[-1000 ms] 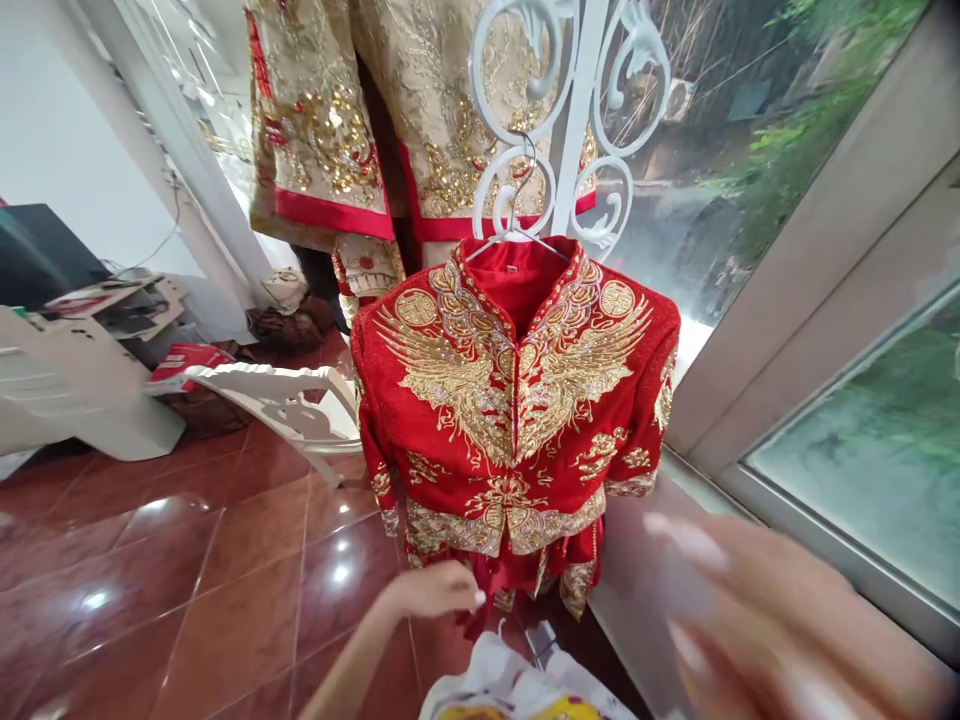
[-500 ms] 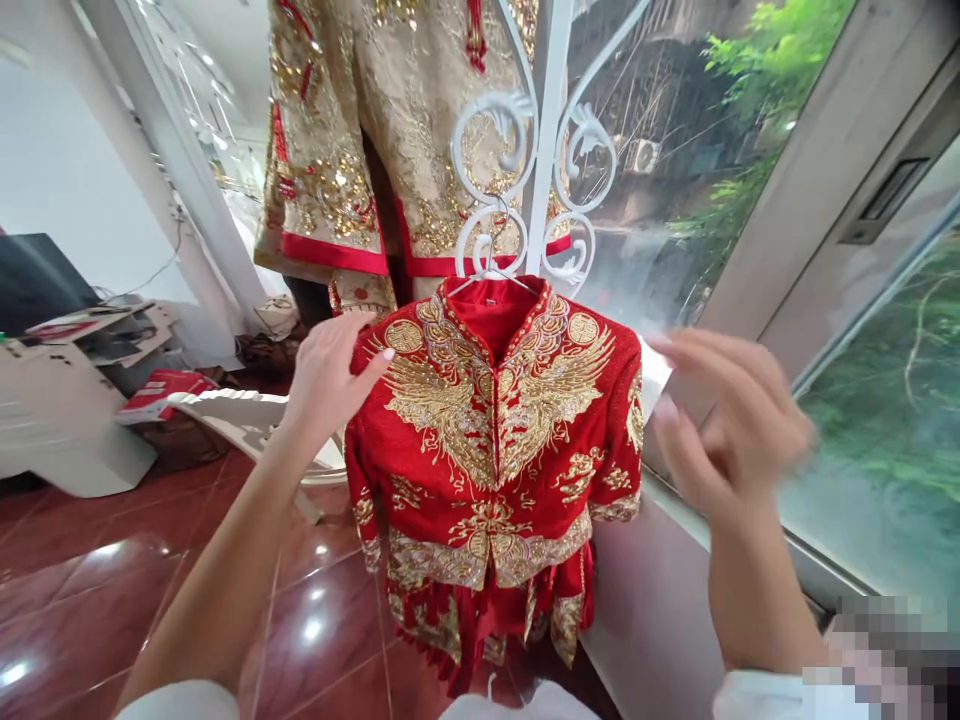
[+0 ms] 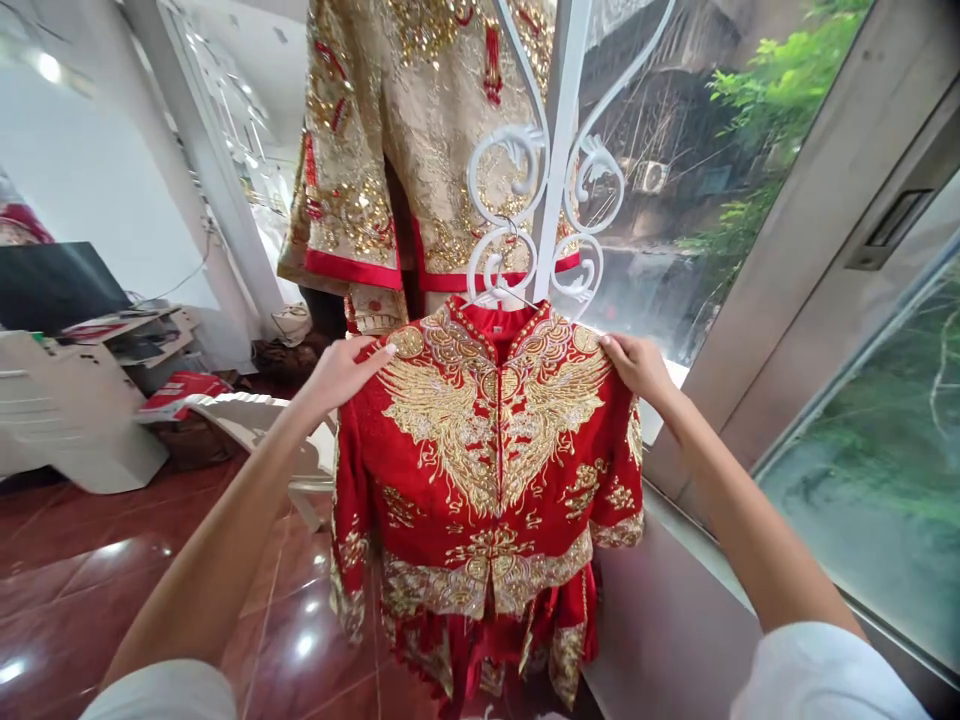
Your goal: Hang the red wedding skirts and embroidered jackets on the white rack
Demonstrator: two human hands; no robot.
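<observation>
A red jacket (image 3: 442,490) with gold embroidery hangs upright in front of me on a thin wire hanger (image 3: 501,285). The hanger's hook catches on a white scrolled metal stand (image 3: 559,130). My left hand (image 3: 341,372) grips the jacket's shoulder on the left, thumb on the front and fingers behind. On the opposite shoulder, my right hand (image 3: 637,362) pinches the cloth, its thumb in front. Below the jacket's hem shows a red and gold skirt (image 3: 480,640) with fringed panels.
Behind the jacket hangs a larger cream and gold garment (image 3: 442,130) with red trim. Window glass (image 3: 877,400) and its frame stand close on the right. A white chair (image 3: 255,430) is at the left, before a desk with a dark monitor (image 3: 60,285).
My right hand has come in from the right and taken hold of the jacket's shoulder. My left hand stays on the other shoulder. The view has shifted slightly.
</observation>
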